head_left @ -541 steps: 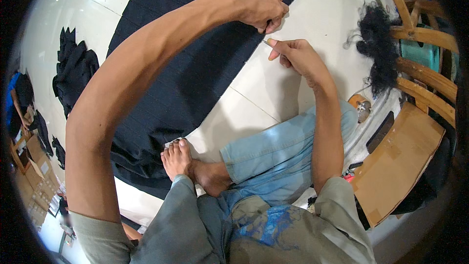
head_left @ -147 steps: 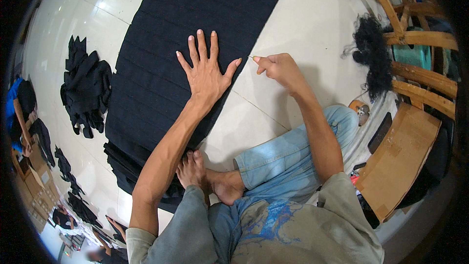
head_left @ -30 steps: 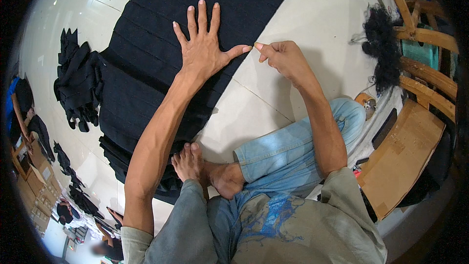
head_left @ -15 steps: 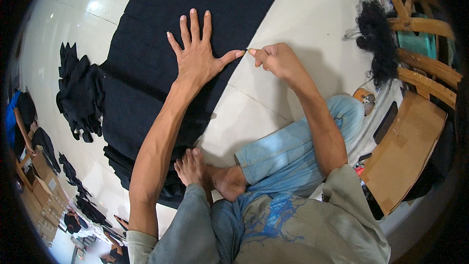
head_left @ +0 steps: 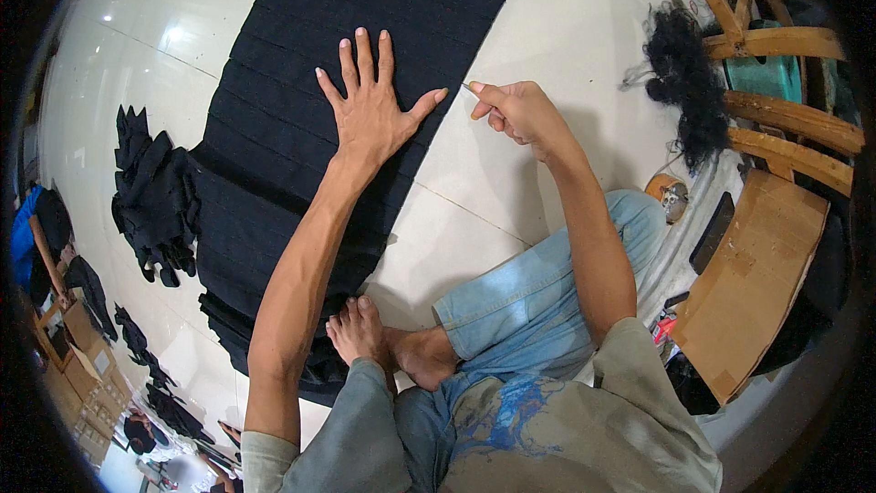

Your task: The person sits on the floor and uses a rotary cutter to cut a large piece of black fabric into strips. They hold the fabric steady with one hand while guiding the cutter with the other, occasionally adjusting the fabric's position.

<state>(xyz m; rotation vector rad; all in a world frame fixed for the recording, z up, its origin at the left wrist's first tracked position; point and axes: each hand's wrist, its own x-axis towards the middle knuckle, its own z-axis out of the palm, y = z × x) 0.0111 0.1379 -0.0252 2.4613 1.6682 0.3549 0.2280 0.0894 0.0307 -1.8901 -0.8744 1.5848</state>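
A long black cloth point(head_left: 274, 100) with parallel lines across it lies on the white tiled floor point(head_left: 557, 9). My left hand point(head_left: 374, 119) is spread flat on the cloth, its thumb close to the straight right edge. Just right of that edge, my right hand point(head_left: 520, 110) has thumb and fingers closed on a small thin pointed tool point(head_left: 467, 86), too small to identify, whose tip is at the cloth's edge. My bare foot point(head_left: 356, 333) is by the bunched lower part of the cloth.
Black fabric scraps point(head_left: 151, 201) lie at the left. Black tangled fibres point(head_left: 680, 73), wooden frames point(head_left: 785, 110), a cardboard sheet point(head_left: 748, 283) and a dark flat object point(head_left: 716, 233) are at the right. Co-workers point(head_left: 36, 237) and cardboard boxes point(head_left: 82, 383) show at the far left.
Compared with half a second ago, my left hand has shifted slightly downward in view, still spread. My right hand has rotated slightly, showing more curled fingers, and the tool shows more clearly.
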